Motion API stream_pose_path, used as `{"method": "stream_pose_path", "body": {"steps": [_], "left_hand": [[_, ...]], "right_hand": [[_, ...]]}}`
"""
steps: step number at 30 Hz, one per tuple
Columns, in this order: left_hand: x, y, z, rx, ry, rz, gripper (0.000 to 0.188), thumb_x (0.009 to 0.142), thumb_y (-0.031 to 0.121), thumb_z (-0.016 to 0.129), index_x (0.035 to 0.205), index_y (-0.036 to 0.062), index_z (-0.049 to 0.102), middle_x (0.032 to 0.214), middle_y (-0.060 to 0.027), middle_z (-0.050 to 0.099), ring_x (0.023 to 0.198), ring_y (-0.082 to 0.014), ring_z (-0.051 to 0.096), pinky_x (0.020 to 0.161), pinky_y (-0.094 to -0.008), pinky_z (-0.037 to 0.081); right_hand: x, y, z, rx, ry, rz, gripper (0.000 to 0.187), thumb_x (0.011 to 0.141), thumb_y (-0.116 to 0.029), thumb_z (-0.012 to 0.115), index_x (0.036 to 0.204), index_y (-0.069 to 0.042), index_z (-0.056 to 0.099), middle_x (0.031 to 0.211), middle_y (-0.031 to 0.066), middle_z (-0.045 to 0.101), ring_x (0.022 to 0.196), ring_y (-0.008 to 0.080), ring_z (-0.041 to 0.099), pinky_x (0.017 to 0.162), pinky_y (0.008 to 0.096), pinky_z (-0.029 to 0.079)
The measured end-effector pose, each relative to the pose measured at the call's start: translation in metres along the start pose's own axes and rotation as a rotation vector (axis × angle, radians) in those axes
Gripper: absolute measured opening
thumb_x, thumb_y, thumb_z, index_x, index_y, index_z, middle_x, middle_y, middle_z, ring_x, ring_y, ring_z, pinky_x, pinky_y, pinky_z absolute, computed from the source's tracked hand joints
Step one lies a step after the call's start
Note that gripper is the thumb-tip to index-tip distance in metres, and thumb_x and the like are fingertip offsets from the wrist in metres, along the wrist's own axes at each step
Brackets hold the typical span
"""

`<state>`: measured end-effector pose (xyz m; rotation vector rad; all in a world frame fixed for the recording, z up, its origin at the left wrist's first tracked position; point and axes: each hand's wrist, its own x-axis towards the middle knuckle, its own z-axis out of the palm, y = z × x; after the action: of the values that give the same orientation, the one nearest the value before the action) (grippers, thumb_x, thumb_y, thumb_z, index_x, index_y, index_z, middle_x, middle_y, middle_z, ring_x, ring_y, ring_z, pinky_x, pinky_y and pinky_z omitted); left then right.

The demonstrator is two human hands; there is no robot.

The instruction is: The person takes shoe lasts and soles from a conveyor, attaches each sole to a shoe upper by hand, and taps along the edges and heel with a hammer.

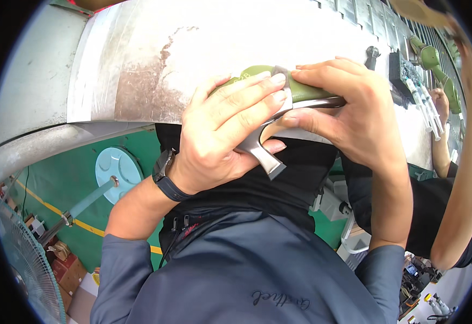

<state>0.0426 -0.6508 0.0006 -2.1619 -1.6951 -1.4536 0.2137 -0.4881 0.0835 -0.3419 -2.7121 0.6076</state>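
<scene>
A silver high-heeled sandal (259, 147) sits on a green shoe last (307, 93), above the near edge of the worktable. Its flared heel ends in a dark tip and points down toward me. My left hand (217, 127) lies over the left part, fingers pressed across the last up to a grey strap (286, 93), thumb under by the heel. From the right, my right hand (357, 105) clasps the other end, fingers on top of the last and thumb under the sole. Both palms hide much of the shoe.
The pale, stained worktable (138, 81) spans the top. At right are a black rack (400, 75), syringes (425, 108), more green lasts (430, 56) and a co-worker's arm (465, 156). A blue round stool (119, 170) and fan (22, 264) stand at left.
</scene>
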Motion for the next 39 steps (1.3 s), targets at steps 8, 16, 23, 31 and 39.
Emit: {"method": "stream_pose_path", "body": {"steps": [8, 16, 23, 31, 39], "left_hand": [[-0.016, 0.013, 0.041, 0.178, 0.179, -0.082, 0.073, 0.080, 0.035, 0.088, 0.138, -0.0012, 0.063, 0.141, -0.0196, 0.065, 0.129, -0.0356, 0.064, 0.108, -0.0515, 0.044], [0.008, 0.031, -0.001, 0.169, -0.190, -0.168, 0.093, 0.076, 0.044, 0.088, 0.148, -0.0032, 0.052, 0.155, -0.0225, 0.053, 0.145, -0.0388, 0.049, 0.119, -0.0597, 0.031], [0.091, 0.002, 0.032, -0.020, -0.241, -0.206, 0.083, 0.084, 0.025, 0.084, 0.153, -0.0013, 0.046, 0.146, -0.0291, 0.058, 0.134, -0.0428, 0.058, 0.112, -0.0431, 0.046], [0.106, -0.003, 0.038, -0.132, -0.406, -0.238, 0.083, 0.088, 0.020, 0.079, 0.160, 0.0039, 0.041, 0.146, -0.0269, 0.059, 0.135, -0.0396, 0.059, 0.114, -0.0399, 0.045], [0.108, -0.003, 0.041, -0.138, -0.390, -0.206, 0.082, 0.084, 0.015, 0.080, 0.156, 0.0016, 0.044, 0.144, -0.0277, 0.060, 0.131, -0.0422, 0.061, 0.111, -0.0432, 0.048]], "right_hand": [[0.006, -0.012, -0.001, -0.323, -0.044, 0.024, 0.067, 0.066, -0.032, 0.094, 0.123, -0.005, 0.072, 0.121, 0.0150, 0.072, 0.121, 0.0335, 0.065, 0.116, 0.0531, 0.040], [-0.089, 0.086, -0.015, -0.164, 0.450, 0.351, 0.044, 0.091, -0.007, 0.072, 0.135, -0.007, 0.068, 0.144, 0.0209, 0.059, 0.132, 0.0389, 0.059, 0.105, 0.0464, 0.052], [-0.105, 0.083, -0.039, -0.354, 0.049, 0.327, 0.062, 0.084, 0.007, 0.057, 0.142, -0.014, 0.065, 0.127, 0.0133, 0.065, 0.119, 0.0343, 0.060, 0.105, 0.0430, 0.047], [-0.094, 0.061, -0.013, -0.331, 0.120, 0.459, 0.053, 0.082, -0.002, 0.063, 0.134, -0.009, 0.060, 0.100, 0.0160, 0.068, 0.095, 0.0340, 0.068, 0.083, 0.0414, 0.055], [-0.074, 0.027, 0.009, 1.060, 0.795, 0.552, 0.025, 0.097, -0.011, 0.072, 0.118, 0.001, 0.067, 0.102, 0.0094, 0.074, 0.093, 0.0164, 0.071, 0.084, 0.0303, 0.059]]}}
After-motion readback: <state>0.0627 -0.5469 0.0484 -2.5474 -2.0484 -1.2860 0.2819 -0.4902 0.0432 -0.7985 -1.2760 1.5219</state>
